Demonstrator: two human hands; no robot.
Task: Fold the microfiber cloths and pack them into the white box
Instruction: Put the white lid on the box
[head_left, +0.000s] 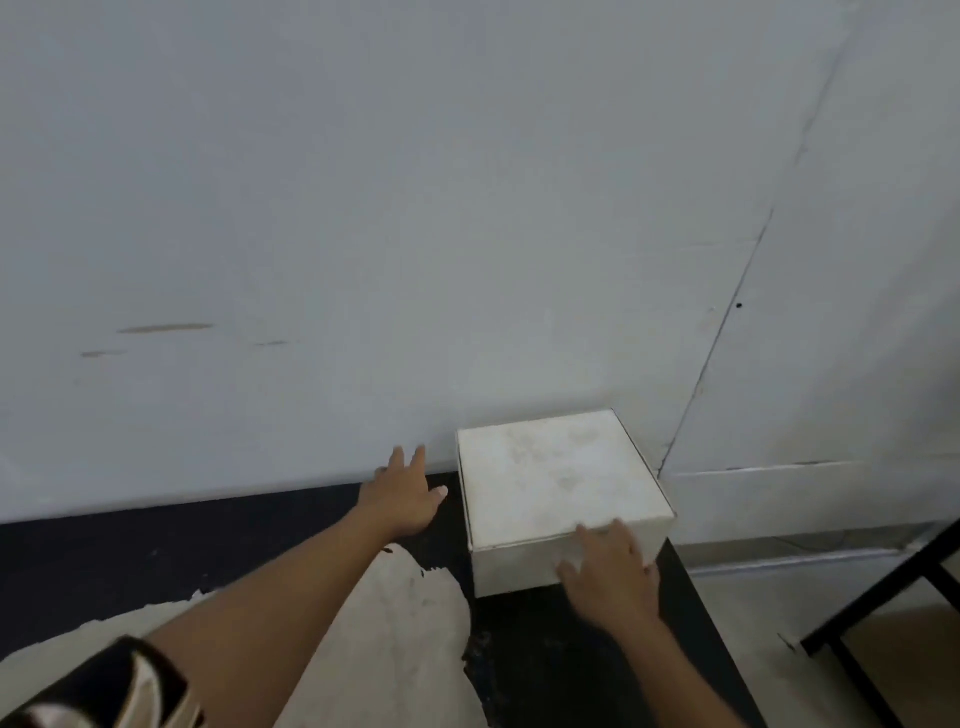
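- Box (556, 483): white, lid down and flush. Stands on the far right corner of the table (104, 561), with its back edge at or just beside the wall (363, 208); cannot tell whether touching.
- Lid top: marked with faint grey smudges.
- Left hand (405, 493): stretched forward, fingers straight and spread, nothing in it. Lies just left of the box, near the far table edge at the foot of the wall. Thumb points toward the left side of the box; contact cannot be told.
- Right hand (608, 571): laid flat against the near side of the box, palm forward. Fingertips reach the front edge of the lid, and the thumb sits lower left on the same side. Fingers only slightly bent; touches without gripping. Outline somewhat blurred.
- Table: black top with a large pale worn patch (395, 623) beneath the left forearm.
- Sleeve (104, 691): black with a pale pattern, at the bottom left corner of the view.
- Frame (883, 597): black bars, right of the table, above a pale floor.
- Wall: pale grey, with a few brownish scuffs at left and a thin slanted seam at right.
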